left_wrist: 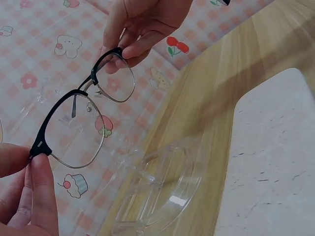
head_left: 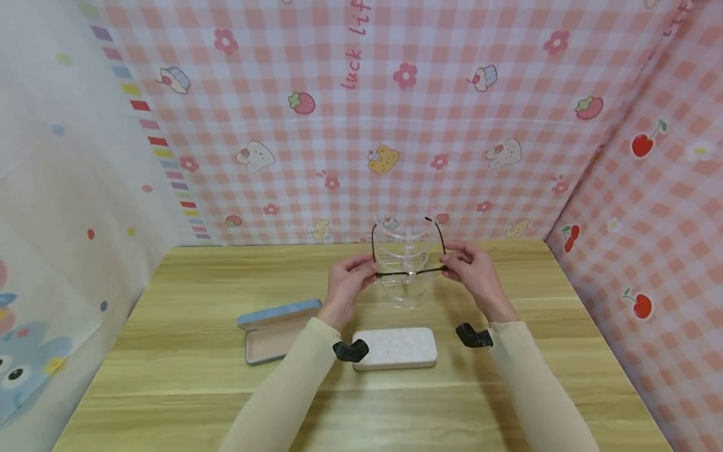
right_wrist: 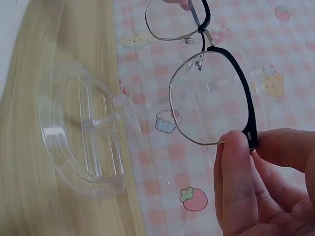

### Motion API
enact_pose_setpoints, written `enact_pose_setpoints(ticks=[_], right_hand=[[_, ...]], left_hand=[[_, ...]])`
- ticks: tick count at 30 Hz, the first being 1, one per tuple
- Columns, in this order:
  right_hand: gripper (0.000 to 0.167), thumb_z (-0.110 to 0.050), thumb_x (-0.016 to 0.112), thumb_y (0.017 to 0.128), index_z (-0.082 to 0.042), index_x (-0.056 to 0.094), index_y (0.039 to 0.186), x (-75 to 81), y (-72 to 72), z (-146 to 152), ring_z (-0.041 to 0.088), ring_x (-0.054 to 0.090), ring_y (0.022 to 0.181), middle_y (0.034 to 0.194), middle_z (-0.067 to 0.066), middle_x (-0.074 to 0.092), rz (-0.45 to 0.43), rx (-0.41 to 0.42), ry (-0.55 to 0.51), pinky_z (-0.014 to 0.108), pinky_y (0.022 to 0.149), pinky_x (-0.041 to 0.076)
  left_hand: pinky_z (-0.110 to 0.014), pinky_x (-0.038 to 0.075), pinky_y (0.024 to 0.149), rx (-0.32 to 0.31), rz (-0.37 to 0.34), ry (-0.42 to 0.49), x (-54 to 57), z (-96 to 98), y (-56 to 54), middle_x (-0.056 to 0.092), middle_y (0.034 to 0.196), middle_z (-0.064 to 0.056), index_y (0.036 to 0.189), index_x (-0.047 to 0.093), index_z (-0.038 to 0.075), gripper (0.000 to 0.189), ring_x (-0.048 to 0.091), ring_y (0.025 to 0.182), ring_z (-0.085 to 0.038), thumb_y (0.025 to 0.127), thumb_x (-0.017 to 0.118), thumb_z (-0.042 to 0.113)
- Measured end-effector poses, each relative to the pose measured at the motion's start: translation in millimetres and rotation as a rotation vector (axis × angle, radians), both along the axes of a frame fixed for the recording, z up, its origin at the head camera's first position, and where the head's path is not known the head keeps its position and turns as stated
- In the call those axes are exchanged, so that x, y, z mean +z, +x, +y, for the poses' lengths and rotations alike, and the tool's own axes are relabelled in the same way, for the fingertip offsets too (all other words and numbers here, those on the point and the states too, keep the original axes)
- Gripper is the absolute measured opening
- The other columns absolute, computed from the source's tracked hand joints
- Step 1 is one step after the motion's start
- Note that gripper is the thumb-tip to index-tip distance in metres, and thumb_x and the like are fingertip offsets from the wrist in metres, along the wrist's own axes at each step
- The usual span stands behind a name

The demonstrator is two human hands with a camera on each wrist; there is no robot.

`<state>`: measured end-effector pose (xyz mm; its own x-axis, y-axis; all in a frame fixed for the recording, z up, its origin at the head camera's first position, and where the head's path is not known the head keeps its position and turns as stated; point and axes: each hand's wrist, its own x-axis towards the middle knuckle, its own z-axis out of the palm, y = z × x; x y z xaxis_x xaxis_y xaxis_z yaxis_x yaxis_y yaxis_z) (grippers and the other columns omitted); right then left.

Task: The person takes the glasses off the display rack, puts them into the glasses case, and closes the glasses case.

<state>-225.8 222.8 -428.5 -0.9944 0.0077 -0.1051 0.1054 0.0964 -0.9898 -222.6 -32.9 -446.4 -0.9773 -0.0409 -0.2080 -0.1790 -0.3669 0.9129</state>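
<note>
A pair of eyeglasses (head_left: 395, 274) with black upper rims, thin metal lower rims and clear lenses is held level, its temples unfolded toward the back wall. My left hand (head_left: 347, 282) pinches the left hinge corner between thumb and fingers. At the opposite corner my right hand (head_left: 477, 279) grips the frame the same way, as its fingers (right_wrist: 238, 182) show in the right wrist view. Behind and below the eyeglasses stands a clear plastic display stand (head_left: 402, 306) with several curved tiers; its base (left_wrist: 184, 196) shows in the left wrist view. The eyeglasses overlap the stand's tiers in the head view.
A white speckled glasses case (head_left: 395, 348), closed, lies on the wooden table (head_left: 186, 376) in front of the stand. Left of it, a blue glasses case (head_left: 271, 345) lies open, partly behind the left forearm. Patterned cloth walls (head_left: 350, 125) bound the table's back and sides.
</note>
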Motion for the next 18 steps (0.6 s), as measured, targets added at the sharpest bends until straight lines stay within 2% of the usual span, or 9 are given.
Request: enact_pose_setpoints(ticks=[2,6,9,12,18], right_hand=[[0.044,-0.005,0.058,0.105,0.006,0.048,0.145,-0.7,6.4,-0.4,0.010,0.069,0.093,0.117,0.019,0.065,0.005,0.005,-0.007,0.022,0.085,0.060],[0.044,-0.003,0.059,0.104,0.006,0.048,0.145,-2.6,18.0,-1.8,0.014,0.070,0.097,0.119,0.020,0.065,0.019,0.016,-0.018,0.023,0.086,0.060],[0.044,-0.002,0.059,0.103,0.007,0.048,0.145,-5.1,26.8,-4.1,0.014,0.070,0.098,0.117,0.017,0.065,0.036,0.023,-0.024,0.024,0.087,0.060],[0.044,-0.002,0.059,0.103,0.007,0.048,0.145,-8.3,37.4,-6.5,0.009,0.069,0.097,0.120,0.020,0.064,0.040,0.030,-0.010,0.025,0.087,0.060],[0.042,-0.001,0.060,0.103,0.006,0.050,0.142,-15.4,54.0,-12.5,0.008,0.069,0.099,0.123,0.026,0.062,0.051,0.030,0.013,0.027,0.088,0.060]], left_hand=[[-0.022,0.060,0.076,0.001,0.000,0.005,-1.0,-1.6,5.8,0.074,0.107,-0.016,0.124,0.067,-0.011,0.032,0.071,0.091,-0.018,0.092,0.069,-0.011],[-0.023,0.061,0.078,-0.006,0.008,-0.005,-2.9,-5.5,14.8,0.073,0.096,-0.005,0.124,0.067,-0.010,0.032,0.071,0.093,-0.019,0.092,0.069,-0.011],[-0.023,0.061,0.078,-0.009,0.021,-0.018,-5.6,-8.7,22.3,0.073,0.096,-0.008,0.124,0.067,-0.011,0.032,0.071,0.091,-0.017,0.092,0.069,-0.011],[-0.024,0.061,0.079,-0.014,0.024,-0.033,-9.2,-11.9,31.3,0.074,0.098,-0.011,0.124,0.066,-0.011,0.032,0.070,0.087,-0.014,0.092,0.069,-0.010],[-0.025,0.061,0.081,-0.024,0.047,-0.079,-16.6,-19.1,46.4,0.072,0.099,-0.010,0.123,0.067,-0.009,0.031,0.069,0.087,-0.013,0.093,0.071,-0.008]])
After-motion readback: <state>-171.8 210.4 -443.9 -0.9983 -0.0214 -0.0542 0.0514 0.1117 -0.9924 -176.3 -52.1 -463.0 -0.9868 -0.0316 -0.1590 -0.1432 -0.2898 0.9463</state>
